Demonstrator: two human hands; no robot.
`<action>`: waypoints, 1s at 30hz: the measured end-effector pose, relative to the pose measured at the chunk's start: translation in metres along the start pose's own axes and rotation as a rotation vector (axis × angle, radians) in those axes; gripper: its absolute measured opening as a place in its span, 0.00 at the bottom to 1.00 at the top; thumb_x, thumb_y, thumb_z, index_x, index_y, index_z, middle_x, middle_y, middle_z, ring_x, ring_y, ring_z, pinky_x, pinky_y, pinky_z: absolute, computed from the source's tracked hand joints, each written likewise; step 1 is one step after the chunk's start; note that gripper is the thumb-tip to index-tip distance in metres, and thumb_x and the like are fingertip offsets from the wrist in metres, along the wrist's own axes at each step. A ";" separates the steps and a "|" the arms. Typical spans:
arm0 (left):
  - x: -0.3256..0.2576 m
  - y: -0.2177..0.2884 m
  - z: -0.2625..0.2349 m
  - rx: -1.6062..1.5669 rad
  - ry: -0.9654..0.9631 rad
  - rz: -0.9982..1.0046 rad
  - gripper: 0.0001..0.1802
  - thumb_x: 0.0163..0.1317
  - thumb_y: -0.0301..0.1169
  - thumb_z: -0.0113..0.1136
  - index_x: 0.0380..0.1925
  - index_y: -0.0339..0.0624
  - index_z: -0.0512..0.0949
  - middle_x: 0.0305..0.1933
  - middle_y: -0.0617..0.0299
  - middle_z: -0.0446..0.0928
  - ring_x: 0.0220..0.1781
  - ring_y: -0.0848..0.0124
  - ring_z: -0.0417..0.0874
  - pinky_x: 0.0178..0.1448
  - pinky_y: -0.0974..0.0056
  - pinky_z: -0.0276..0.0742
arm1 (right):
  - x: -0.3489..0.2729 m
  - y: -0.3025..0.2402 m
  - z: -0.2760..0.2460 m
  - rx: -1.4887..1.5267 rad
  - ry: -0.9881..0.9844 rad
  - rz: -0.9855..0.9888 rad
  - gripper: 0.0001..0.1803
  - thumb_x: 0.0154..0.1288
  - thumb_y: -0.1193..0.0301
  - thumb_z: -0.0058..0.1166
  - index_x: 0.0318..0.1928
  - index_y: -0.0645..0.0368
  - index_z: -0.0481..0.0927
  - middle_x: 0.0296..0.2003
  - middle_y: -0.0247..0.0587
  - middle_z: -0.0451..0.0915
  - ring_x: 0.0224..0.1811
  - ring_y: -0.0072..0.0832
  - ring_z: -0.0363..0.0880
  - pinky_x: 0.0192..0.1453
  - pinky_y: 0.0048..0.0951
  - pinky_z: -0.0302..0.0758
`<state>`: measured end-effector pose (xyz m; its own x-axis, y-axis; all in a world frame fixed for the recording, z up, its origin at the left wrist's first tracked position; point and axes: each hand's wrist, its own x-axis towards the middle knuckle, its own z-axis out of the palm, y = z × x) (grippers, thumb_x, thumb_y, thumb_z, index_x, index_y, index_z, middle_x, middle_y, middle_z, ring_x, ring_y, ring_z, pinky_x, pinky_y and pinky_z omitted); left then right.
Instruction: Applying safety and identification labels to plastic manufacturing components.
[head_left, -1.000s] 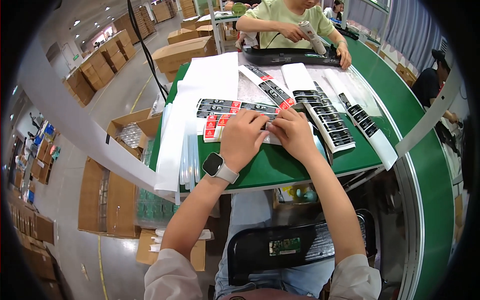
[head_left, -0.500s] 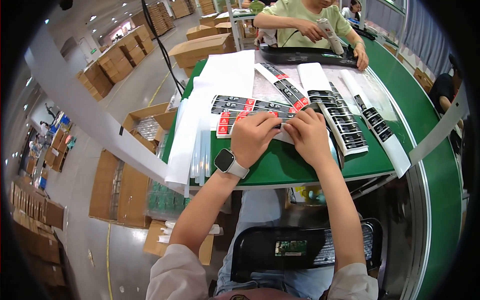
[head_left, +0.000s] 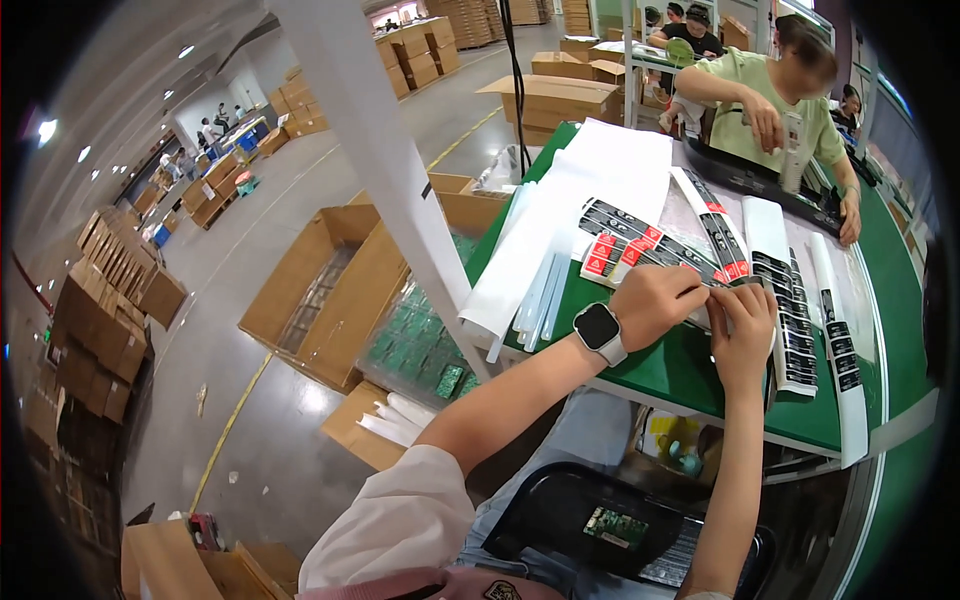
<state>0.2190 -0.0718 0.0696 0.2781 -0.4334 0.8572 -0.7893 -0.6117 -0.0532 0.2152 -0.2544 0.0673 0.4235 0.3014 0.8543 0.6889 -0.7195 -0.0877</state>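
Over the near edge of the green table, my left hand (head_left: pixel 652 305), with a watch (head_left: pixel 598 328) at its wrist, is closed in a pinch. Its fingertips meet those of my right hand (head_left: pixel 742 330), which is pinched closed too. Whatever lies between them is too small and hidden to make out. Just beyond my left hand are black-and-red label strips (head_left: pixel 640 250). To the right of my right hand lies a white sheet of black labels (head_left: pixel 790 320). A long black plastic housing (head_left: pixel 560 510) with a green circuit board (head_left: pixel 614 526) rests across my lap.
Pale translucent strips (head_left: pixel 545 295) and white sheets (head_left: pixel 610 170) lie on the green table (head_left: pixel 665 380). Opposite, a co-worker (head_left: pixel 790 100) holds a white handheld tool over another black housing. A white post (head_left: pixel 375 150) and open cartons (head_left: pixel 330 290) stand at left.
The view has swung left, so the table and both hands appear farther right. My hands stay together at the same label strips. More of the floor and cartons shows.
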 end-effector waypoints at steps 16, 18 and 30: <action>-0.001 -0.003 0.009 -0.140 0.137 -0.043 0.06 0.52 0.26 0.62 0.31 0.41 0.81 0.35 0.61 0.80 0.35 0.63 0.84 0.34 0.63 0.80 | 0.000 -0.002 0.000 -0.050 0.021 0.033 0.04 0.59 0.74 0.62 0.36 0.57 0.82 0.31 0.35 0.76 0.39 0.34 0.74 0.55 0.37 0.65; 0.000 -0.002 0.006 -0.117 0.130 -0.028 0.06 0.50 0.25 0.61 0.31 0.41 0.80 0.34 0.61 0.80 0.34 0.63 0.84 0.34 0.63 0.79 | -0.001 0.000 0.001 -0.046 0.017 0.030 0.04 0.59 0.74 0.61 0.36 0.57 0.82 0.31 0.36 0.76 0.39 0.34 0.74 0.55 0.37 0.65; 0.004 -0.002 0.002 -0.138 0.190 -0.009 0.06 0.49 0.25 0.60 0.29 0.41 0.79 0.35 0.62 0.79 0.35 0.64 0.83 0.35 0.63 0.79 | 0.002 -0.003 -0.002 -0.087 0.030 -0.038 0.08 0.60 0.75 0.59 0.42 0.57 0.82 0.33 0.36 0.77 0.41 0.36 0.75 0.54 0.38 0.66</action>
<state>0.2225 -0.0740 0.0715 0.1878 -0.2882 0.9390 -0.8580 -0.5134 0.0140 0.2128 -0.2532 0.0702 0.3790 0.3116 0.8713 0.6501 -0.7597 -0.0111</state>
